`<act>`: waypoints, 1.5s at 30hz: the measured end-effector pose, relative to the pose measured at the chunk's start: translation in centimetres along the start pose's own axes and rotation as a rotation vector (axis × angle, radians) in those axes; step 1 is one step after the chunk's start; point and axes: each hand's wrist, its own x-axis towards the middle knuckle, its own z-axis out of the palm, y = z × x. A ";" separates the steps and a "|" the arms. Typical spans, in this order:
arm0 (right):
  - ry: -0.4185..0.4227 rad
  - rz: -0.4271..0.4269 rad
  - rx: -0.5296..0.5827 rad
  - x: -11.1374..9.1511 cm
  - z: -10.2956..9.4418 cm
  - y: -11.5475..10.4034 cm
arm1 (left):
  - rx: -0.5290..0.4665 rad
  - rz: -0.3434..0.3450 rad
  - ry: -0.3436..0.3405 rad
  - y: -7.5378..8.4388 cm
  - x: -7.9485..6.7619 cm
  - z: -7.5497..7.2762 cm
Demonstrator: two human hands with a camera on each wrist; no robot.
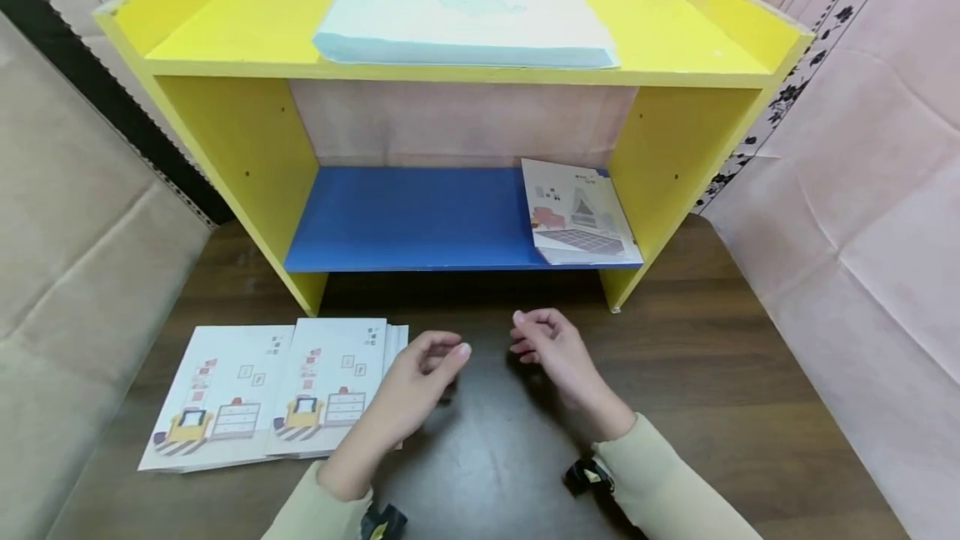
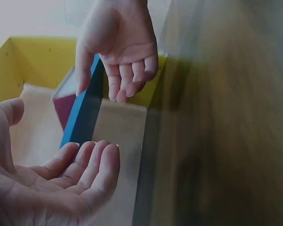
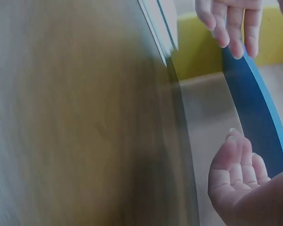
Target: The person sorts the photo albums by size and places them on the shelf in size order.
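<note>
My left hand (image 1: pixel 420 386) hovers over the table just right of two stacks of booklets, its fingers loosely bent and holding nothing. Across a gap, my right hand (image 1: pixel 553 357) faces it, fingers relaxed and likewise without anything in them. Both palms turn toward each other in the left wrist view, where the right hand (image 2: pixel 125 47) appears beyond the left. White illustrated booklets lie in a left stack (image 1: pixel 225 390) and an overlapping right stack (image 1: pixel 333 382). More booklets (image 1: pixel 577 215) lie at the right end of the blue shelf (image 1: pixel 412 215).
A yellow shelf unit (image 1: pixel 465 77) stands behind the hands on the dark wooden table (image 1: pixel 735 407). On its top board lies a pale blue and white packet (image 1: pixel 465 19). Light cloth (image 1: pixel 862 190) hangs at both sides and behind.
</note>
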 end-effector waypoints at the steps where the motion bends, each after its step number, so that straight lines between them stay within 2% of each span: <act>1: -0.021 0.005 0.010 -0.2 0.6 0.1 | 0.008 -0.013 0.016 -0.4 -0.4 -0.5; 7: -0.161 0.048 0.052 -1.3 3.7 0.8 | 0.071 -0.072 0.109 -2.6 -2.0 -3.9; 12: -0.253 0.088 0.047 -2.2 6.0 0.8 | 0.183 -0.068 0.192 -3.8 -2.9 -6.7; 19: -0.299 0.120 0.017 -3.1 9.0 0.8 | 0.385 -0.016 0.316 -4.8 -3.5 -9.9; 24: -0.324 0.135 0.023 -3.6 10.5 0.9 | 0.495 -0.074 0.383 -5.4 -3.8 -11.6; 27: -0.332 0.146 0.042 -3.8 11.1 1.0 | 0.499 -0.127 0.368 -6.0 -3.9 -12.2; 33: -0.347 0.176 0.041 -4.1 11.6 1.3 | 0.447 -0.207 0.226 -6.9 -3.5 -12.2; 37: -0.366 0.180 0.043 -4.3 11.7 1.4 | 0.455 -0.257 0.177 -7.1 -3.2 -12.1; 40: -0.390 0.183 0.075 -4.3 11.8 1.5 | 0.457 -0.258 0.165 -7.1 -3.2 -12.0; 45: -0.408 0.234 0.142 -4.0 11.8 1.4 | 0.409 -0.234 0.134 -7.1 -3.2 -12.0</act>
